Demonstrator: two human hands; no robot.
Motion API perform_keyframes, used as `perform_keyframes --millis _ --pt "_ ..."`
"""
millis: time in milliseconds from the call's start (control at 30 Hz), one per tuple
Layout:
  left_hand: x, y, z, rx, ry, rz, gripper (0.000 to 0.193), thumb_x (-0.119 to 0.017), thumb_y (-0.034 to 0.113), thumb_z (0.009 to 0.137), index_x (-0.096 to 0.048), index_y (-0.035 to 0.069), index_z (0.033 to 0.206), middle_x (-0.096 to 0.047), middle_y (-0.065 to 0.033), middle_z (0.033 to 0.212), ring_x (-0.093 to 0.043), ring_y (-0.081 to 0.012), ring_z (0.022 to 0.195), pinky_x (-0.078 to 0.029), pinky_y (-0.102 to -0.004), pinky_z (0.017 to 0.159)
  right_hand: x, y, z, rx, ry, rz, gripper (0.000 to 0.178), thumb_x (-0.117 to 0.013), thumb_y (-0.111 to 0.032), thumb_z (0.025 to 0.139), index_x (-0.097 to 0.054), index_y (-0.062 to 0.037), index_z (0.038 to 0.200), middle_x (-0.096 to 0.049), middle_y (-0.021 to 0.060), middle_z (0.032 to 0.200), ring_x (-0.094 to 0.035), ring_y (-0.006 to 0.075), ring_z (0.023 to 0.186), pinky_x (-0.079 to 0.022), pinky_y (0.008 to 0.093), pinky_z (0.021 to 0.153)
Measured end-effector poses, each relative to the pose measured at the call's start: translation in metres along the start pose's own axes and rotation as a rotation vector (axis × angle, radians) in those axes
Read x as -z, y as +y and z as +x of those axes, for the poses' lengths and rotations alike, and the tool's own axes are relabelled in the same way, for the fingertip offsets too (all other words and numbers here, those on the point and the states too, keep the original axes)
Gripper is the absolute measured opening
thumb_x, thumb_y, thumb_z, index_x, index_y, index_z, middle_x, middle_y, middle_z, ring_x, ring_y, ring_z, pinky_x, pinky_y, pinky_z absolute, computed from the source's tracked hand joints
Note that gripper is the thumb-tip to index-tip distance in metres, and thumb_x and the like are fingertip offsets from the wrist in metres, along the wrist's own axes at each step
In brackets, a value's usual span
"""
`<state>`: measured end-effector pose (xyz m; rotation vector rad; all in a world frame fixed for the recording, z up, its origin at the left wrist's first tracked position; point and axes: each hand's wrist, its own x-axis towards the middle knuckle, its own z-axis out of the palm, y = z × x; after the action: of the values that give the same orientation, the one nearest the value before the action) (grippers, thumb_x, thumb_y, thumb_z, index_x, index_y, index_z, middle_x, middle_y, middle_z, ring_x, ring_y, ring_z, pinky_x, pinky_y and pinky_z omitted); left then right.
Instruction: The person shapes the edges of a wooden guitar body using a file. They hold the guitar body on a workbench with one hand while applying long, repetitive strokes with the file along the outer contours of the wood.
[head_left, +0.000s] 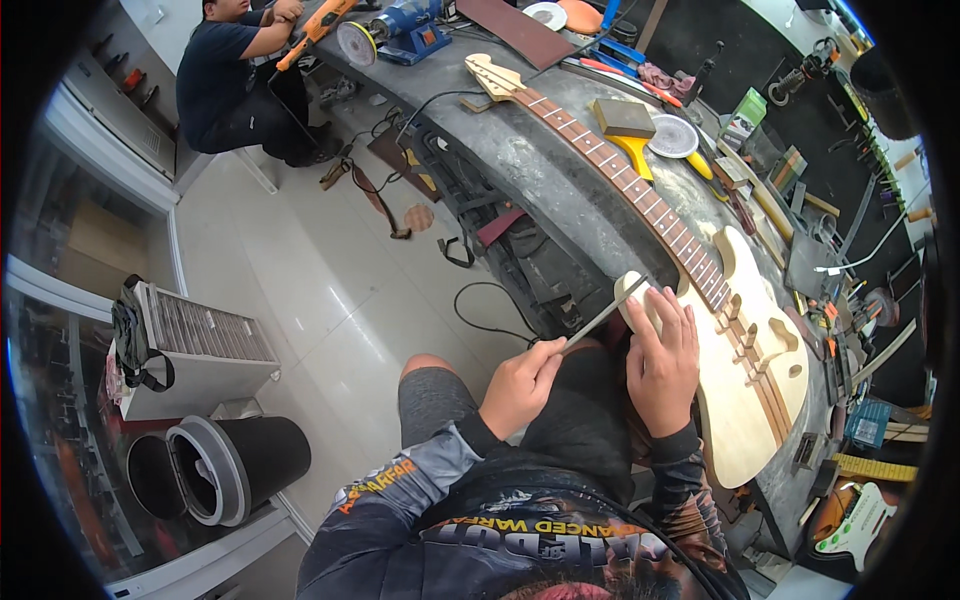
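An unfinished pale-wood electric guitar (748, 400) lies slantwise on the workbench, its body close to me and its dark fretted neck running to the far left. My left hand (520, 388) is closed around the end of a slim grey metal file (603, 325). The file's far end rests at the edge of the guitar's near horn. Beside that end, my right hand (664, 362) lies with fingers stretched out over the horn, the fingertips near or on the file. Whether they press on it I cannot tell.
On the workbench (470, 110) are a yellow-handled brush (632, 150), a sanding block (624, 118), a white disc (673, 137) and a blue bench grinder (405, 28). Tools crowd its right side. A person (240, 75) sits at the far left. A black bin (255, 462) stands on the floor.
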<state>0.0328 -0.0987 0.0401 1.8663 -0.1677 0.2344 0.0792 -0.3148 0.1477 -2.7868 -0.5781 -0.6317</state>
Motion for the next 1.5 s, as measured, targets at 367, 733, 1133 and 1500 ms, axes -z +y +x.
perform_keyframes --millis 367,733,1133,1500 --pt "-0.017 -0.015 -0.013 0.219 0.009 -0.257 0.024 -0.065 0.016 0.116 -0.066 0.003 0.135 -0.073 -0.0138 0.089 -0.073 -0.0243 0.078 -0.054 -0.0371 0.075 0.002 -0.001 -0.001 -0.003 -0.007 -0.011 0.06 -0.073 0.001 0.096 -0.072 -0.0193 0.152 -0.065 0.0111 0.155 -0.058 0.0355 0.153 -0.04 0.057 0.132" --pt "-0.026 -0.029 -0.017 0.297 0.065 -0.428 0.023 -0.064 0.017 0.117 -0.065 0.001 0.134 -0.065 -0.0007 0.084 -0.056 -0.0075 0.074 -0.044 -0.0301 0.067 0.002 -0.002 0.0 -0.001 -0.007 -0.014 0.059 -0.073 -0.001 0.097 -0.071 -0.0201 0.152 -0.065 0.0104 0.156 -0.057 0.0352 0.154 -0.039 0.0563 0.132" --pt "-0.038 -0.045 -0.011 0.359 0.031 -0.757 0.021 -0.058 0.015 0.12 -0.058 0.005 0.139 -0.053 0.007 0.081 -0.046 -0.0029 0.07 -0.038 -0.0242 0.062 0.004 0.001 -0.003 0.003 -0.027 0.029 0.061 -0.072 0.0 0.095 -0.071 -0.0188 0.153 -0.064 0.0133 0.158 -0.057 0.0383 0.154 -0.04 0.0582 0.131" --pt "-0.054 -0.043 0.0 0.237 -0.034 -0.622 0.037 -0.058 0.014 0.119 -0.054 0.004 0.155 -0.06 -0.0006 0.08 -0.052 -0.0093 0.07 -0.044 -0.0292 0.066 -0.002 0.007 -0.001 0.023 -0.048 0.018 0.064 -0.072 0.003 0.094 -0.071 -0.0207 0.153 -0.064 0.0147 0.159 -0.057 0.0395 0.155 -0.041 0.0591 0.13"
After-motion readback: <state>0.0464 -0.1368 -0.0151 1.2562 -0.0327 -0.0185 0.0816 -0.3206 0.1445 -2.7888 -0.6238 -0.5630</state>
